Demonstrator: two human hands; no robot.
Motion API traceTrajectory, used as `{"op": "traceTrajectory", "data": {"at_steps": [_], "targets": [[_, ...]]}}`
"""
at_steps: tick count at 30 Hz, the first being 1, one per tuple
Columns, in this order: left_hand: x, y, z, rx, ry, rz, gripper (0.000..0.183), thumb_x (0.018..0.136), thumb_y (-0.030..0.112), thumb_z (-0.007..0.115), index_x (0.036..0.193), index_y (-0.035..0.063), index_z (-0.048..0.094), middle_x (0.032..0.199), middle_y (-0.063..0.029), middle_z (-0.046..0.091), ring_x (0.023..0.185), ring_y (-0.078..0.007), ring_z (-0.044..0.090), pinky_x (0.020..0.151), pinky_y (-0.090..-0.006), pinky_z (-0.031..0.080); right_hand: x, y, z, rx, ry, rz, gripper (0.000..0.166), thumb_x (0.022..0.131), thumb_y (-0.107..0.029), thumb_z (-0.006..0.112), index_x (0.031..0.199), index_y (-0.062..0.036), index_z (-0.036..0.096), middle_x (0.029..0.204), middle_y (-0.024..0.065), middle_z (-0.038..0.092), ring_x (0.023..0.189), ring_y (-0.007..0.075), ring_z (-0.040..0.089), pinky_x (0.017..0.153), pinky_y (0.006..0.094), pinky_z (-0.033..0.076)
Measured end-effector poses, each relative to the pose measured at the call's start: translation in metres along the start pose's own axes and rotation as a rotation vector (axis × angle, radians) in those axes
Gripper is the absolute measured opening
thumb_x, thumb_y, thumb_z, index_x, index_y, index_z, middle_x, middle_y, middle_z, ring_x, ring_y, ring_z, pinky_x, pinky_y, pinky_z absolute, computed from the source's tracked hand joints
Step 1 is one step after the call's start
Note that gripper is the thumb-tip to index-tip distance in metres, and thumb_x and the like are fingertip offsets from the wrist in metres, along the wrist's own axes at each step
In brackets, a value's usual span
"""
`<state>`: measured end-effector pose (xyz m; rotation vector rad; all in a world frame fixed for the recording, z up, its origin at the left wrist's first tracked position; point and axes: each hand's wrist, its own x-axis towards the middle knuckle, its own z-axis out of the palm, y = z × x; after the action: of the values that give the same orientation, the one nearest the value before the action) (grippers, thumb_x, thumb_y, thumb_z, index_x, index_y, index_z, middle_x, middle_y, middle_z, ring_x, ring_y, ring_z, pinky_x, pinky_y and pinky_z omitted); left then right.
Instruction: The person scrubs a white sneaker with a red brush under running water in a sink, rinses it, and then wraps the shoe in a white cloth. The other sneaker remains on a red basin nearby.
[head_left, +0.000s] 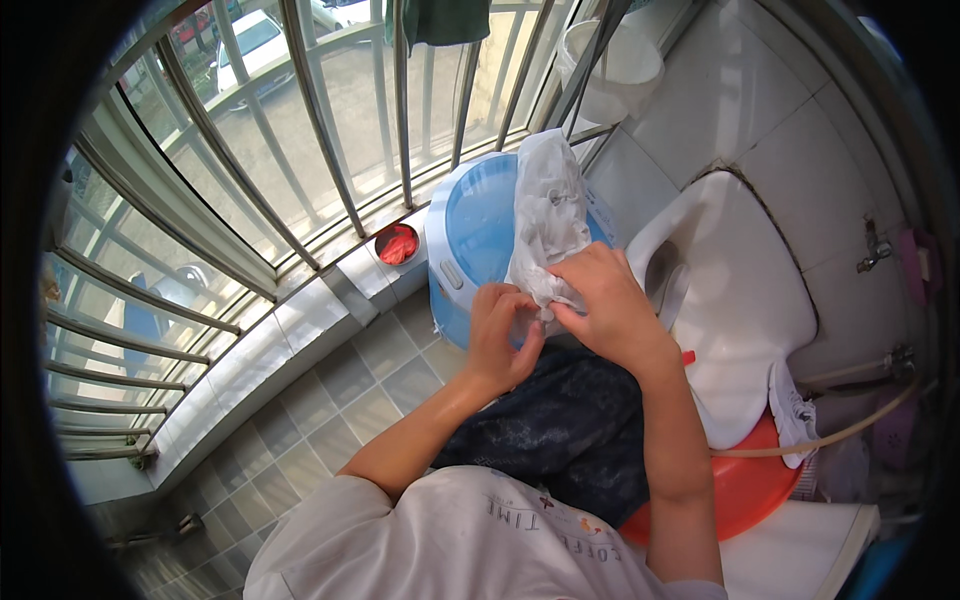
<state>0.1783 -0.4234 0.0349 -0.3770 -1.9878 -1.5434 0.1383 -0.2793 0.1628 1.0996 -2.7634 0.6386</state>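
Note:
A crumpled, thin white plastic bag (553, 199) hangs together in a long bunch over the lid of a blue and white washing machine (480, 199). My right hand (611, 311) grips the gathered lower part of this bag between thumb and fingers. Close beside it, my left hand (504, 334) pinches the bag's twisted end, thumb and forefinger curved into a ring. Whether the end is knotted cannot be made out. My dark trousers (562, 427) show just below both hands.
A white washbasin (739, 277) is on the right, over a red plastic basin (750, 487) and a beige hose (847, 439). Left of the washer, a bowl (397, 244) with red material sits on a tiled ledge (307, 307) under barred windows. A white bucket (615, 71) hangs at the back.

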Motion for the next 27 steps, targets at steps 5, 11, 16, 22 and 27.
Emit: {"op": "traceTrajectory", "data": {"at_steps": [5,11,16,22,27], "targets": [[0.002,0.002,-0.014,0.02,-0.006,0.007,0.064,0.066,0.011,0.078,0.119,0.004,0.043,0.12,-0.019,0.047,0.11,-0.0349,0.046,0.093,-0.0407,0.038,0.001,-0.021,-0.008,-0.104,0.071,-0.011,0.039,0.07,-0.008,0.074,0.107,-0.0033,0.063,0.1,0.011,0.063,0.102,0.03,0.053,0.092,0.0391,0.038],[0.001,-0.011,-0.009,0.164,-0.064,0.015,0.081,0.062,0.019,0.084,0.127,0.0037,0.039,0.129,-0.0197,0.046,0.118,-0.0377,0.045,0.097,-0.0443,0.035,-0.001,-0.032,0.007,-0.173,0.098,0.135,0.036,0.067,-0.011,0.078,0.099,-0.0035,0.064,0.094,0.0104,0.062,0.098,0.0299,0.053,0.086,0.04,0.039],[0.011,-0.005,-0.025,0.077,-0.161,0.013,0.073,0.066,0.019,0.079,0.127,0.0047,0.042,0.129,-0.0184,0.045,0.119,-0.0346,0.045,0.098,-0.0413,0.034,-0.001,-0.021,0.022,-0.148,0.163,0.129,0.029,0.065,-0.011,0.079,0.086,-0.0046,0.061,0.088,0.0097,0.061,0.093,0.029,0.053,0.08,0.0394,0.04],[0.066,-0.015,-0.049,-0.377,-0.107,-0.168,0.054,0.081,0.032,0.06,0.127,0.0074,0.046,0.136,-0.013,0.042,0.127,-0.024,0.04,0.103,-0.0374,0.031,-0.016,-0.018,0.019,-0.14,0.247,0.069,0.027,0.065,-0.01,0.078,0.082,-0.0055,0.058,0.086,0.0086,0.06,0.09,0.0287,0.052,0.078,0.0386,0.041],[0.146,-0.037,-0.005,-0.617,-0.122,-0.438,0.06,0.098,0.048,0.04,0.145,0.0107,0.034,0.152,-0.0093,0.03,0.139,-0.0241,0.029,0.113,-0.0408,0.022,-0.043,-0.021,-0.004,-0.123,0.273,0.077,0.028,0.065,-0.008,0.078,0.084,-0.0033,0.058,0.085,0.0109,0.058,0.088,0.0314,0.052,0.078,0.0407,0.042]]}}
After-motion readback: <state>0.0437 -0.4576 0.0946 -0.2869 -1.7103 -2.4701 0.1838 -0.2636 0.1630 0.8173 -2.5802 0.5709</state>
